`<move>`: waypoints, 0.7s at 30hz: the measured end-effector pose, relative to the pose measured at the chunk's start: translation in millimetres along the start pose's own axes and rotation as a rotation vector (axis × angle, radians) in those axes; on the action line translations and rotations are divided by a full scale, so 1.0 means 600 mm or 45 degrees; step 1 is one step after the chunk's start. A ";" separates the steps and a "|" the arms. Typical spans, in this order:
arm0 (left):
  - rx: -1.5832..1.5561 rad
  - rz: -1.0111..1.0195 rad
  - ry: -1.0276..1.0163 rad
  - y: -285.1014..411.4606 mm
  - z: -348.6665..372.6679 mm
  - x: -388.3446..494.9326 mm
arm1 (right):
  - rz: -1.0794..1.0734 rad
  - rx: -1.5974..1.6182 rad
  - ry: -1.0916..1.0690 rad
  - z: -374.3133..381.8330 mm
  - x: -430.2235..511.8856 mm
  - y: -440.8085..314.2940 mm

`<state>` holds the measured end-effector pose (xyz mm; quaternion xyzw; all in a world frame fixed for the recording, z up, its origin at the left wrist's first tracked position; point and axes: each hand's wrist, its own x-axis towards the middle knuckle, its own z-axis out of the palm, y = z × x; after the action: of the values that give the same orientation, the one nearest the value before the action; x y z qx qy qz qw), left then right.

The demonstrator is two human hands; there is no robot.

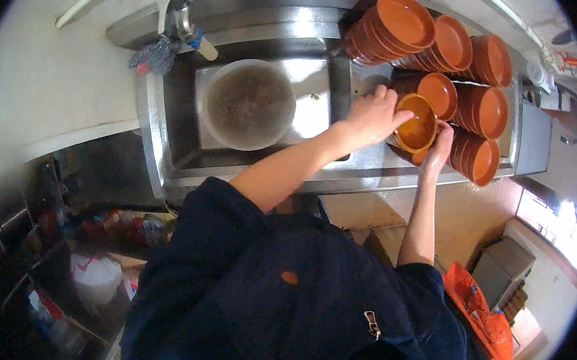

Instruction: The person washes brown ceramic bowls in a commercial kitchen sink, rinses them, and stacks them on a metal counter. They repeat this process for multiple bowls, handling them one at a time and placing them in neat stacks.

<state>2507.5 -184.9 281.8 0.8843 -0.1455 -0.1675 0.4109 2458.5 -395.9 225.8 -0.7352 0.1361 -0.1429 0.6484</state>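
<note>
A glazed terracotta bowl [416, 126] with a yellow-brown inside is tilted between my two hands, over the drainboard. My left hand [371, 117] grips its left rim, the thumb reaching over the edge. On the lower right, my right hand [439, 147] curls around its side. Part of another terracotta bowl [419, 157] shows just under it. Close behind stands a stack of terracotta bowls [438, 96], partly hidden by the held one. More leaning stacks fill the drainboard, among them a tall back stack [405, 21] and a front right stack [478, 162].
Left of the drainboard, a steel sink [340, 93] holds a round basin [203, 110] of cloudy water. A tap [205, 48] overhangs the sink's back left corner, beside a steel-wool scourer [156, 55]. An orange bag [477, 312] is low on the right.
</note>
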 end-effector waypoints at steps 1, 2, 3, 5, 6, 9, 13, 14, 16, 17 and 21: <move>0.027 0.033 0.011 -0.001 0.001 -0.001 | 0.041 0.064 -0.029 -0.001 -0.001 -0.016; 0.060 0.069 0.083 -0.003 0.002 0.001 | -0.006 -0.126 -0.111 -0.002 -0.004 -0.030; 0.074 0.101 0.077 -0.007 0.004 0.002 | 0.114 -0.147 -0.110 0.004 -0.003 -0.038; 0.013 0.276 0.098 -0.033 0.002 0.003 | 0.033 -0.598 -0.132 0.005 0.002 -0.058; -0.050 0.377 0.156 -0.051 0.000 0.003 | 0.145 -0.464 -0.086 0.006 0.002 -0.064; -0.273 0.080 0.474 -0.163 -0.010 -0.045 | 0.221 -0.554 -0.058 0.013 -0.009 -0.084; -0.014 -0.429 0.858 -0.390 -0.037 -0.110 | -0.372 -0.881 0.176 0.035 -0.053 -0.129; 0.194 -0.396 0.919 -0.438 -0.039 -0.113 | -0.421 -0.886 0.137 0.046 -0.066 -0.141; 0.227 -0.678 0.781 -0.509 -0.037 -0.095 | -0.436 -0.863 -0.020 0.081 -0.094 -0.156; 0.234 -0.839 0.648 -0.535 -0.034 -0.082 | -0.423 -0.855 -0.138 0.104 -0.108 -0.158; 0.618 -0.948 0.569 -0.548 -0.014 -0.040 | -0.457 -0.858 -0.680 0.209 -0.140 -0.137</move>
<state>2529.0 34.3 36.0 0.9606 0.2370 -0.0704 0.1268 2430.8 -238.9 289.5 -0.9279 -0.1260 -0.0064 0.3508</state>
